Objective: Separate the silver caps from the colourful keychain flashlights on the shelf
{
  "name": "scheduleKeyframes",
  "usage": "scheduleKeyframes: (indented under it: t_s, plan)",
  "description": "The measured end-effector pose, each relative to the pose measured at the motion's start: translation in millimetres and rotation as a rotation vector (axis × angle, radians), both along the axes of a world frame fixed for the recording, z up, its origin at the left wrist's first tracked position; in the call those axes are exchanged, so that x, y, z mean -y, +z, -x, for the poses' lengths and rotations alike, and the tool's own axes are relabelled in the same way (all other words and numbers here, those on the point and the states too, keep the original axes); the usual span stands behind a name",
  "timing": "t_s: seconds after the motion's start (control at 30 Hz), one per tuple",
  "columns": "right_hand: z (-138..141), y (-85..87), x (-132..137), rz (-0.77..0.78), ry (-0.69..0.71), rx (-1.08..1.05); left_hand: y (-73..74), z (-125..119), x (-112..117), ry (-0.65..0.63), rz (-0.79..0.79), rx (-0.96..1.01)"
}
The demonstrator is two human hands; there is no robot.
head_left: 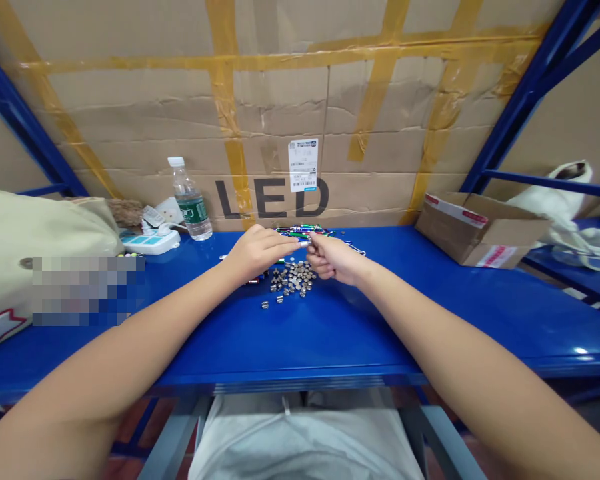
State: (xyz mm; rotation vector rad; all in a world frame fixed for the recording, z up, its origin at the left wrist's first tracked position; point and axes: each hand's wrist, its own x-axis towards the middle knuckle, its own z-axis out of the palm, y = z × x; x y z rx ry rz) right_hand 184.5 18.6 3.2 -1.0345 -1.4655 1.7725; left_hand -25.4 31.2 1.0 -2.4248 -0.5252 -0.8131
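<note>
My left hand (pixel 260 252) and right hand (pixel 334 260) close together on a small silvery piece (pixel 304 245), its long axis running crosswise between my fingertips, beside scattered metal discs (pixel 296 277).

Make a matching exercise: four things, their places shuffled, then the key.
1. Clear plastic bottle with green label
2. Small open brown cardboard box
3. Small silver metal pieces
4. White rectangular paper sticker

A. Stuck on the large brown carton
B. On the blue tabletop, beside the right hand
C. Beside the white and blue power strip
D. Toward the tabletop's right end

Pairs: 1-C, 2-D, 3-B, 4-A
</note>
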Motion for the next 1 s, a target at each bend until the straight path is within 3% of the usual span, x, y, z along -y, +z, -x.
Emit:
scheduleKeyframes:
  t_s: [0.17, 0.3, 0.43, 0.57, 0.83, 1.0]
  plan:
    - [0.4, 4.5, 2.5, 0.067, -0.05, 0.038, 0.8, 1.5, 2.0, -0.036, -0.018, -0.056]
    - [6.7, 5.7, 9.0, -0.001, -0.038, 0.05, -3.7, -5.1, 0.3, -0.026, 0.039, 0.087]
    - [12.1, 3.6, 12.6, -0.129, -0.053, 0.029, -8.0, -13.5, 0.1, 0.01, 0.238, 0.24]
    - [11.6, 0.1, 7.4, -0.23, -0.226, 0.041, -2.2, -14.7, 2.8, 0.102, 0.497, 0.334]
    - [12.3, -0.9, 3.2, -0.316, -0.298, -0.001, 8.2, -17.0, 9.8, 0.161, 0.523, 0.302]
    - [10.1, -7.4, -4.1, -0.494, -0.316, 0.1, 4.4, -21.0, 9.9, 0.203, 0.914, 0.448]
